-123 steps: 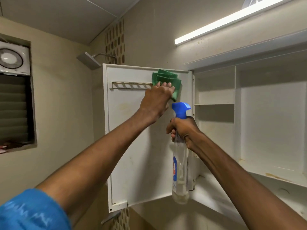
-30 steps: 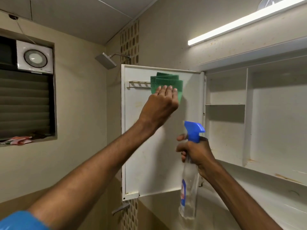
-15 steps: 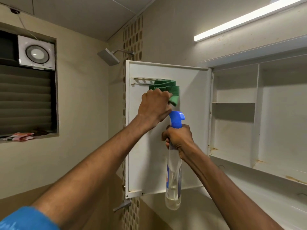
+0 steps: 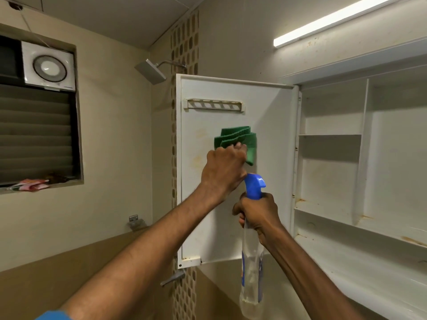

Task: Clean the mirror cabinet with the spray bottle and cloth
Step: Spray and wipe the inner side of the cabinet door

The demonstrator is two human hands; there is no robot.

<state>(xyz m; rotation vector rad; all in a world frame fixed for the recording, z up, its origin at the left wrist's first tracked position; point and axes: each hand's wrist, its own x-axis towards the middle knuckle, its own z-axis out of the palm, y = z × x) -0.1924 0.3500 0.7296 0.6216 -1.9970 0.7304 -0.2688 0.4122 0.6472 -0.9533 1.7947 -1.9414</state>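
Note:
The white cabinet door (image 4: 272, 125) stands open, its inner face toward me, with a slotted rack (image 4: 213, 104) near its top. My left hand (image 4: 223, 168) grips a folded green cloth (image 4: 235, 138) and presses it against the middle of the door, below the rack. Just beneath, my right hand (image 4: 256, 210) grips the neck of a clear spray bottle (image 4: 251, 262) with a blue trigger head (image 4: 254, 184); the bottle hangs upright in front of the door's lower half. Yellowish stains mark the door left of the cloth.
The open cabinet interior (image 4: 369, 162) with white shelves fills the right side. A tube light (image 4: 342, 19) glows above it. A shower head (image 4: 150, 71), an exhaust fan (image 4: 49, 65), a louvred window (image 4: 37, 132) and a wall tap (image 4: 172, 278) lie to the left.
My left hand has slid the green cloth down the door, from beside the slotted rack to its middle. My right hand with the spray bottle has stayed just under it.

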